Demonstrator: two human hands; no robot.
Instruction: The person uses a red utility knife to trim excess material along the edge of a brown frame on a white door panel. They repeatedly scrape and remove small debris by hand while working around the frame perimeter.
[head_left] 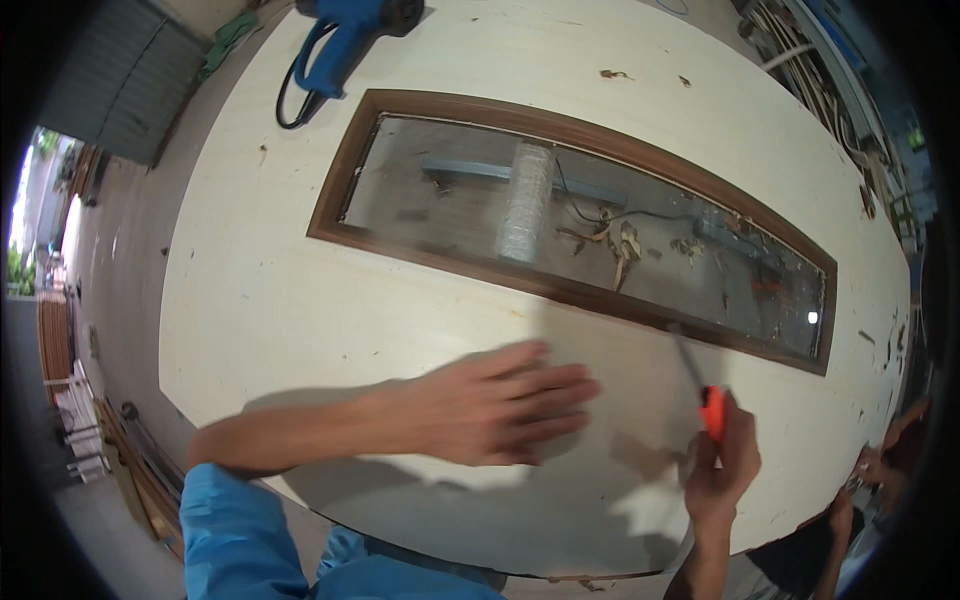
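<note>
A long brown wooden frame (450, 266) is seen across the upper centre, set in a white panel (260, 330); through its clear glass pane (400, 190), a silvery wrapped roll (526, 205) and tan scraps (626, 252) are visible. An orange-handled tool with a grey blade (713, 412) is gripped at lower right by the right hand (728, 460), its blade pointed up-left. The left hand (490, 405), empty, is held palm down, lower centre, fingers spread.

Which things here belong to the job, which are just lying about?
Likely in the job:
orange-handled tool, in the right hand
white panel, below the left hand
brown window frame, near the tool's tip

Apparently lying about:
blue gun-shaped tool, unheld
brown scraps
wrapped roll, seen through glass
</note>
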